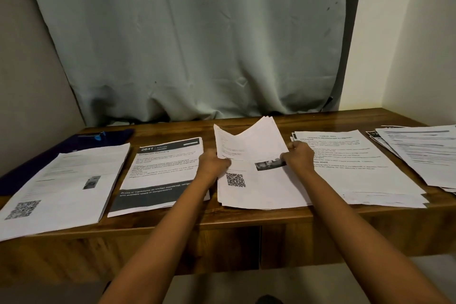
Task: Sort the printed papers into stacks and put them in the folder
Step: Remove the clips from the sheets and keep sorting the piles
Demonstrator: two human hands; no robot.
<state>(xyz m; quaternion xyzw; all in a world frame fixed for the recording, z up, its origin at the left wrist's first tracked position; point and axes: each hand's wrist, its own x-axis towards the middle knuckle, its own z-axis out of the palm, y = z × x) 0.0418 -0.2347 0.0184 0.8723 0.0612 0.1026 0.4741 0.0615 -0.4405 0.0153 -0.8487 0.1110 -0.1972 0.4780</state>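
Note:
Several stacks of printed papers lie in a row on the wooden desk (pixel 246 217). Over the middle stack with a QR code (pixel 256 187), both hands hold up a bundle of white sheets (pixel 251 140), its top edge bent into a V. My left hand (pixel 213 163) grips the bundle's left edge and my right hand (pixel 299 155) grips its right edge. A dark blue folder (pixel 81 142) lies at the back left, partly under the leftmost stack (pixel 64 185).
A "2641" sheet stack (pixel 160 173) lies left of centre, a text stack (pixel 357 168) right of centre, and a fanned pile (pixel 424 153) at the far right edge. A grey-green curtain (pixel 192 44) hangs behind the desk. Walls close in on both sides.

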